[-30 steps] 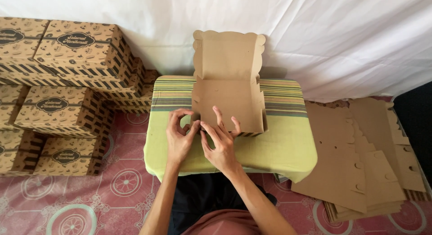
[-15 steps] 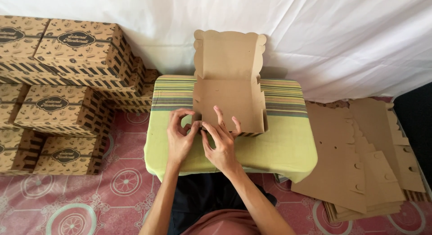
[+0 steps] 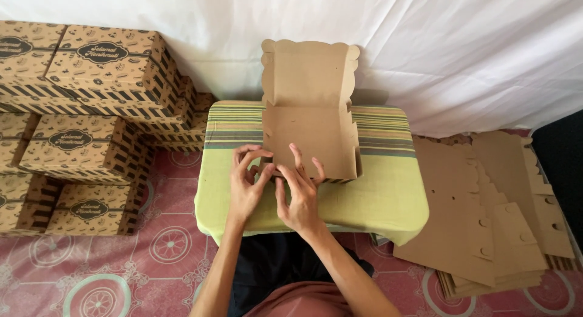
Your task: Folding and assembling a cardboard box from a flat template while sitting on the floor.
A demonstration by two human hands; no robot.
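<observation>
Far left, I note a stack of finished brown printed cardboard boxes (image 3: 79, 116) piled on the pink patterned floor covering (image 3: 121, 268), against the white cloth backdrop (image 3: 425, 44).

Centre, a low bench draped in green striped cloth (image 3: 388, 195) carries the work piece: a plain brown cardboard box, half assembled (image 3: 313, 135). Its scalloped lid (image 3: 308, 71) stands upright at the far edge; the tray walls are raised at the right and front, and the near left corner is under the hands.

The left hand (image 3: 246, 183) is curled, thumb and fingertips pinched on the near left corner of the front wall. The right hand (image 3: 299, 192) lies just beside it, fingers spread over the front wall's top edge, pressing rather than gripping. Neither hand is fully closed; both touch the box.

Judgement: the step in hand looks to be locking the near left corner, tucking a flap or tab into the front wall. I cannot tell whether the tab has seated; the fingers hide it. The next move would call for firm inward pressure at that corner while the front wall is kept square.

Far right, a loose pile of flat brown die-cut cardboard blanks (image 3: 498, 220) lies on the floor, well apart from the hands.
</observation>
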